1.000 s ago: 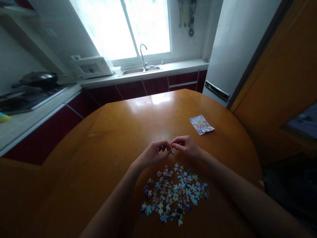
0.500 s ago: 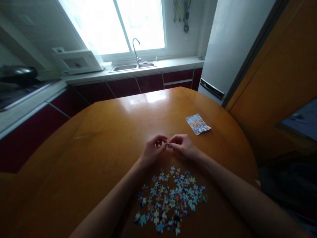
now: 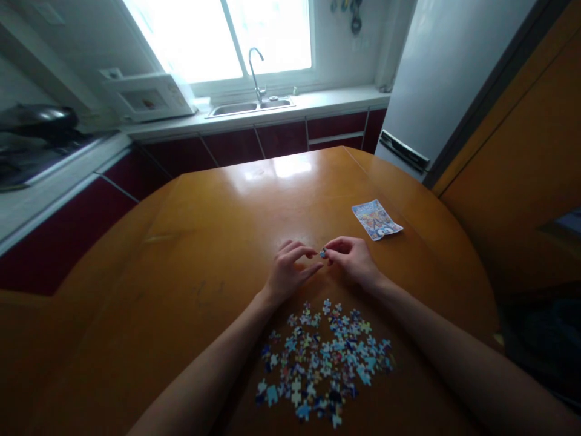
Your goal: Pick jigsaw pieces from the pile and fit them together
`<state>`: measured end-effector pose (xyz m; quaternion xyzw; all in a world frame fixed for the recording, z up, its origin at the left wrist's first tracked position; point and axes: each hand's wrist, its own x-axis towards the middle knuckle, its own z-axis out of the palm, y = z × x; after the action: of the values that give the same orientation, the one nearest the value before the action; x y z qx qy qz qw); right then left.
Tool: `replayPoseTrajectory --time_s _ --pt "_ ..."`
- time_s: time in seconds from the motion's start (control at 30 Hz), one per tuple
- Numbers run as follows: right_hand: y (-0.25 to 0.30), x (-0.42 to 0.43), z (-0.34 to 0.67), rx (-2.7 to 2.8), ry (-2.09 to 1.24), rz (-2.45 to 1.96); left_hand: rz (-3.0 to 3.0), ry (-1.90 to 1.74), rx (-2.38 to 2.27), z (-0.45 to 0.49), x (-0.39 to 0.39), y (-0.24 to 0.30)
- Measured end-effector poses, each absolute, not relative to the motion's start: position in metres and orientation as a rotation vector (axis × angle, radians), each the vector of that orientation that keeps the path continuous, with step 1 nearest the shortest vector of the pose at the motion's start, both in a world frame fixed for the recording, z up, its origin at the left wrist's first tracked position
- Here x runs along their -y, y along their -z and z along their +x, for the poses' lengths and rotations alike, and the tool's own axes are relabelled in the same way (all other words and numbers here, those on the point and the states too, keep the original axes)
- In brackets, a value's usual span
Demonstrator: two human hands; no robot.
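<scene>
Between the thumb and fingertips of my right hand (image 3: 351, 259) is a small blue-and-dark puzzle piece (image 3: 322, 252), held just above the table. My left hand (image 3: 293, 269) faces it from the left, thumb and index finger spread apart with no piece gripped; its fingertips come close to the piece. Nearer to me, between my forearms, lies a loose spread of puzzle pieces (image 3: 338, 348), mostly light blue, white and purple. Beyond my right hand a creased picture sheet (image 3: 376, 219) in blue and orange colours lies flat.
Everything lies on a large wooden table (image 3: 218, 218) with rounded sides. Past its far edge run a counter with a sink (image 3: 236, 109), a microwave (image 3: 147, 97) and a stove (image 3: 49, 151). A fridge (image 3: 449, 72) stands at the back right.
My left thumb and index finger have parted and drawn away from the piece, which stays in my right hand. The whole view has shifted slightly.
</scene>
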<state>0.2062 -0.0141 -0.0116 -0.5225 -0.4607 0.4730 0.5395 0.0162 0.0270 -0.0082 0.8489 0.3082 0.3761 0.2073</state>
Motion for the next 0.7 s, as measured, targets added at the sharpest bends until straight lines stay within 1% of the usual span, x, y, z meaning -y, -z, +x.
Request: replayPoseTrajectory --time_s 0.2,0.4,0.7 --pt "0.0119 0.0159 0.2056 1.162 -1.186 -1.262 2.398 -1.058 -0.851 0.0161 -0.0264 0.0111" --pt "0.009 0.0176 0.207 1.239 -1.145 -1.313 2.428 -1.074 -0.847 0.0157 -0.0261 0.0132" --pt "0.0097 0.0184 0.2068 1.291 -1.1 -1.247 2.358 -1.163 -0.804 0.0172 -0.027 0.0127"
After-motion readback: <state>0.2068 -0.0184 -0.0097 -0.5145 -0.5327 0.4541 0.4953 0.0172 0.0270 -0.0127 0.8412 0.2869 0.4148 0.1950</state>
